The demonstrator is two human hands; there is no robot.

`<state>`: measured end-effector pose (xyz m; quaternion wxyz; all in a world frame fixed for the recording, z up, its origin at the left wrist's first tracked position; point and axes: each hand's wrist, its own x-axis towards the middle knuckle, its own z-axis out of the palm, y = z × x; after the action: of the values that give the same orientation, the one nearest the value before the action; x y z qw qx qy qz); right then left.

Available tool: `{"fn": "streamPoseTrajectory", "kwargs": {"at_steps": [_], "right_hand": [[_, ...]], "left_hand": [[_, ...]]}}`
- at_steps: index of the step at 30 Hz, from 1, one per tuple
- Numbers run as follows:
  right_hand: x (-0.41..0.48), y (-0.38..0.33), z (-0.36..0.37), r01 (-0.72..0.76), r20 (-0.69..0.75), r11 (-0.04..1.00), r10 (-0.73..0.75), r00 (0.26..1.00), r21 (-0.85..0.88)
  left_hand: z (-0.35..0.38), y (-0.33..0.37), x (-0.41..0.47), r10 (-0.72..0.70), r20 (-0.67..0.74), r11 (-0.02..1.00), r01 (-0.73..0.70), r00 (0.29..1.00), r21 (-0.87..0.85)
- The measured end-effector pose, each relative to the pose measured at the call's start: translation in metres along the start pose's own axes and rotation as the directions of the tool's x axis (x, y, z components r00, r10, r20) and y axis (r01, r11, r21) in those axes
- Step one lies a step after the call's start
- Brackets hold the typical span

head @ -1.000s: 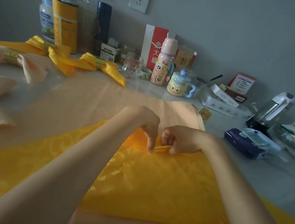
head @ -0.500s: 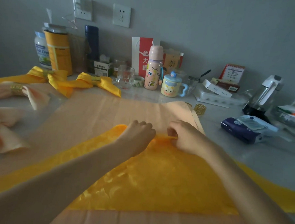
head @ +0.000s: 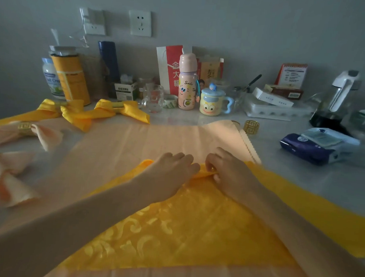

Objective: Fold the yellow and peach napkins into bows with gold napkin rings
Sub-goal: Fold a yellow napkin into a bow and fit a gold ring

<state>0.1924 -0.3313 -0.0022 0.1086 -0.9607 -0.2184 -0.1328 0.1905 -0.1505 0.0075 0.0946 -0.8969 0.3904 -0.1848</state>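
Observation:
A yellow patterned napkin (head: 194, 233) lies spread over a flat peach napkin (head: 146, 141) on the table. My left hand (head: 171, 173) and my right hand (head: 228, 171) meet at its far corner, both with curled fingers pinching a small fold of the yellow cloth. A loose gold napkin ring (head: 251, 127) stands just past the peach napkin's far right corner. Finished yellow bows (head: 113, 112) with gold rings lie at the back left. Peach bows (head: 25, 131) lie at the left edge.
Along the wall stand a yellow canister (head: 71, 79), a glass cup (head: 153, 98), a pink bottle (head: 187, 82), a cartoon mug (head: 212, 101), a white tray (head: 277, 110) and a kettle (head: 336, 97). A blue tissue pack (head: 315, 145) lies at the right.
Both hands have moved farther away along the yellow napkin, carrying its pinched fold toward the peach napkin's far side. The camera view has lifted and widened.

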Motion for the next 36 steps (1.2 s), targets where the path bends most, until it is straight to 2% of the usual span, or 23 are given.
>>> {"fn": "streamPoseTrajectory", "kwargs": {"at_steps": [5, 7, 9, 10, 11, 13, 15, 17, 20, 25, 26, 29, 31, 33, 36], "right_hand": [[-0.001, 0.0, -0.002, -0.017, 0.049, 1.0, 0.015, 0.999, 0.023], [-0.001, 0.001, -0.01, -0.04, 0.178, 0.999, 0.037, 0.983, 0.012], [-0.003, 0.003, -0.023, -0.078, 0.346, 0.997, 0.073, 0.936, 0.001], [-0.004, 0.005, -0.028, -0.104, 0.383, 0.995, 0.094, 0.919, 0.006], [-0.006, 0.005, -0.03, -0.117, 0.372, 0.993, 0.098, 0.923, 0.03], [-0.007, -0.004, -0.023, -0.114, 0.239, 0.973, 0.064, 0.969, 0.201], [-0.004, -0.014, -0.009, -0.097, 0.147, 0.934, 0.048, 0.988, 0.344], [0.003, -0.013, 0.003, -0.109, 0.15, 0.933, 0.06, 0.987, 0.344], [0.007, 0.008, -0.001, -0.175, 0.195, 0.934, 0.118, 0.974, 0.31], [-0.001, 0.036, -0.017, -0.249, 0.26, 0.912, 0.167, 0.951, 0.326], [-0.001, 0.037, -0.02, -0.243, 0.264, 0.916, 0.16, 0.951, 0.32], [-0.002, 0.033, -0.027, -0.202, 0.306, 0.938, 0.112, 0.946, 0.281], [-0.004, 0.032, -0.028, -0.199, 0.303, 0.949, 0.12, 0.945, 0.243], [-0.006, 0.03, -0.025, -0.217, 0.278, 0.95, 0.151, 0.949, 0.225], [-0.005, 0.027, -0.022, -0.295, 0.349, 0.888, 0.168, 0.922, 0.352]], "left_hand": [[0.005, -0.003, 0.003, -0.143, 0.15, 0.981, 0.16, 0.978, -0.111], [0.005, -0.005, 0.003, -0.168, 0.182, 0.964, 0.201, 0.969, -0.175], [0.003, -0.008, 0.004, -0.222, 0.215, 0.921, 0.277, 0.951, -0.273], [0.003, -0.011, 0.007, -0.256, 0.237, 0.89, 0.324, 0.937, -0.321], [0.004, -0.012, 0.009, -0.294, 0.265, 0.852, 0.377, 0.918, -0.364], [0.007, -0.012, 0.014, -0.356, 0.32, 0.77, 0.47, 0.878, -0.431], [0.014, -0.009, 0.019, -0.392, 0.35, 0.745, 0.517, 0.851, -0.423], [0.02, -0.006, 0.019, -0.42, 0.355, 0.745, 0.54, 0.835, -0.39], [0.021, -0.007, 0.017, -0.432, 0.347, 0.714, 0.551, 0.832, -0.431], [0.008, -0.026, 0.013, -0.403, 0.463, 0.534, 0.613, 0.79, -0.582], [0.005, -0.028, 0.014, -0.388, 0.482, 0.541, 0.617, 0.786, -0.571], [0.002, -0.035, 0.015, -0.379, 0.514, 0.676, 0.609, 0.77, -0.414], [0.001, -0.038, 0.015, -0.353, 0.528, 0.721, 0.585, 0.772, -0.372], [-0.001, -0.041, 0.016, -0.313, 0.552, 0.705, 0.579, 0.773, -0.41], [-0.006, -0.041, 0.02, -0.255, 0.614, 0.675, 0.592, 0.747, -0.44]]}}
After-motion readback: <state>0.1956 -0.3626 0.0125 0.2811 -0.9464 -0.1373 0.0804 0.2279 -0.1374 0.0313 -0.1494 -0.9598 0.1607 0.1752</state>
